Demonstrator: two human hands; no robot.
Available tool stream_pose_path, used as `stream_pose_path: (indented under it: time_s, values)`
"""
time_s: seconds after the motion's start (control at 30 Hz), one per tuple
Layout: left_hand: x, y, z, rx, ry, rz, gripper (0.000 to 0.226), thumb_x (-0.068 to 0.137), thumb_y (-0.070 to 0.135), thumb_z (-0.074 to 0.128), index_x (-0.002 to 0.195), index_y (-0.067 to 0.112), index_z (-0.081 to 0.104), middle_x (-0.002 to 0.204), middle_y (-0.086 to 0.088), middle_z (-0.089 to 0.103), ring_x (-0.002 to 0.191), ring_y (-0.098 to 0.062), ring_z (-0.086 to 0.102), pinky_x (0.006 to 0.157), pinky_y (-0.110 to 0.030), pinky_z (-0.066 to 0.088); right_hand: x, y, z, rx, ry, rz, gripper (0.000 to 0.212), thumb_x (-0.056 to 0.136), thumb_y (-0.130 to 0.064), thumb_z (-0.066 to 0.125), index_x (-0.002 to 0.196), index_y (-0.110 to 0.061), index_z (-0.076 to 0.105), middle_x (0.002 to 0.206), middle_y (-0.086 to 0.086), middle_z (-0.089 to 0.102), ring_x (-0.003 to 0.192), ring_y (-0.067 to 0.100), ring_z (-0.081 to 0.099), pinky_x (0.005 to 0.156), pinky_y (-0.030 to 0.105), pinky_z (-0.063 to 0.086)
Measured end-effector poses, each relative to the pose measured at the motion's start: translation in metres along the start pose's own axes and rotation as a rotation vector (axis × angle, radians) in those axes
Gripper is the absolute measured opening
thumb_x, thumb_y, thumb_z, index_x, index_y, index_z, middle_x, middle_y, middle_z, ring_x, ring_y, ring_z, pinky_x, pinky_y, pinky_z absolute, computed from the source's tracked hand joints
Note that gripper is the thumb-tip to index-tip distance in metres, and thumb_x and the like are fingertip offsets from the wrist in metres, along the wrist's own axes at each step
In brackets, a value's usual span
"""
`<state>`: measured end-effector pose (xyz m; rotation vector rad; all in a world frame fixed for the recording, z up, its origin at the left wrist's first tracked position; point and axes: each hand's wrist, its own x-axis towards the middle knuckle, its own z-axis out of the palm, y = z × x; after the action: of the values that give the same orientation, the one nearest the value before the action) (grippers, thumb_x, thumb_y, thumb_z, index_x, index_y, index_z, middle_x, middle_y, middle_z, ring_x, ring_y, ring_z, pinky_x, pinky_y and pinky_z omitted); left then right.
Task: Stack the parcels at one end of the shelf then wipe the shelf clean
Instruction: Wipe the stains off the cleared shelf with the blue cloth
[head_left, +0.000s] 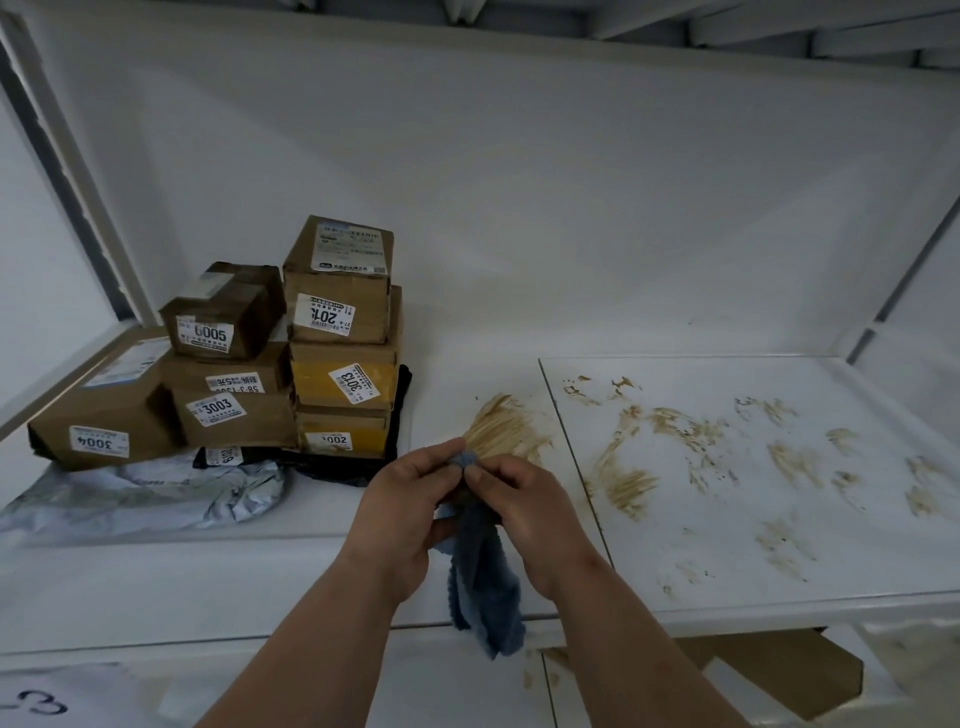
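parcels (291, 364) sit stacked at the left end; both hands, left hand (402, 499) and right hand (519, 499), pinch the blue cloth (483, 571), wiping step now; next, press it onto the brown smears (675, 441) across the shelf (727, 587).

Blue terry cloth (480, 587), rough-napped, pinched between fingers (483, 475); matt white shelf (322, 525) beneath, brown-smeared beyond the fingertips; matt cardboard parcels (337, 312) and a crinkled plastic mailer (156, 493) leftward.

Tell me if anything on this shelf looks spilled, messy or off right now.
Yes. Brown smears streak the white shelf, mostly right of the seam, with one patch just beyond the hands. Both the left hand and the right hand hold the blue cloth. The parcel stack sits at the left end, uneven but standing.
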<state>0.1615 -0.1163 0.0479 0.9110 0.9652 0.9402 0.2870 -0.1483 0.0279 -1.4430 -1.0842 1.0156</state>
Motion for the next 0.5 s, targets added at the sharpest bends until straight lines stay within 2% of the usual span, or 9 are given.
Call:
stream_pose_path:
  time_s: [0.13,0.2,0.27,0.33,0.4,0.47,0.5]
  values:
    - [0.001,-0.003,-0.002,-0.018,0.040,-0.004,0.025,0.094,0.001,0.054,0.112,0.012,0.067,0.097,-0.011,0.071,0.077,-0.014,0.069,0.061,-0.029,0.056,-0.001,-0.001,0.002,-0.023,0.023,0.041,0.019,0.096,-0.022,0.060,0.085,-0.017,0.076,0.083,0.004,0.074,0.083,0.020,0.069,0.083,0.041,0.057]
    - [0.002,-0.003,-0.004,-0.044,0.046,-0.015,0.024,0.094,0.002,0.053,0.112,0.011,0.066,0.098,-0.012,0.070,0.082,-0.018,0.069,0.068,-0.033,0.058,0.003,0.003,0.000,-0.009,0.080,0.086,0.021,0.095,-0.024,0.059,0.081,-0.020,0.074,0.084,0.004,0.073,0.087,0.025,0.068,0.087,0.047,0.055]
    - [0.004,0.000,-0.007,-0.090,0.072,-0.016,0.023,0.094,0.001,0.051,0.111,0.012,0.063,0.096,-0.013,0.069,0.087,-0.022,0.067,0.074,-0.038,0.058,0.007,0.010,-0.005,0.079,0.180,0.166,0.022,0.095,-0.024,0.054,0.080,-0.021,0.070,0.093,0.012,0.071,0.094,0.033,0.066,0.088,0.050,0.054]
    - [0.005,0.003,-0.011,-0.136,0.109,-0.027,0.022,0.095,-0.001,0.048,0.108,0.013,0.060,0.091,-0.012,0.069,0.084,-0.024,0.066,0.070,-0.038,0.056,0.010,0.013,-0.013,0.204,0.287,0.236,0.021,0.097,-0.021,0.047,0.087,-0.015,0.065,0.103,0.023,0.066,0.089,0.034,0.063,0.079,0.046,0.052]
    - [0.005,0.005,-0.015,-0.124,0.163,-0.051,0.025,0.095,-0.002,0.041,0.105,0.013,0.060,0.094,-0.013,0.067,0.082,-0.025,0.066,0.064,-0.036,0.055,0.011,0.014,-0.023,0.283,0.368,0.275,0.020,0.100,-0.017,0.043,0.091,-0.011,0.060,0.096,0.023,0.062,0.080,0.028,0.059,0.071,0.040,0.049]
    - [0.007,0.002,-0.017,-0.006,0.223,-0.081,0.032,0.092,-0.001,0.034,0.101,0.013,0.061,0.096,-0.015,0.065,0.081,-0.027,0.066,0.062,-0.034,0.052,0.012,0.015,-0.031,0.295,0.434,0.291,0.020,0.101,-0.017,0.041,0.094,-0.009,0.057,0.087,0.018,0.057,0.068,0.024,0.053,0.060,0.034,0.044]
    - [0.008,-0.001,-0.017,0.099,0.253,-0.094,0.033,0.090,0.001,0.033,0.099,0.013,0.063,0.094,-0.015,0.064,0.081,-0.027,0.064,0.063,-0.033,0.049,0.014,0.016,-0.034,0.286,0.464,0.291,0.019,0.101,-0.017,0.040,0.095,-0.008,0.056,0.089,0.018,0.056,0.068,0.025,0.052,0.059,0.034,0.042]
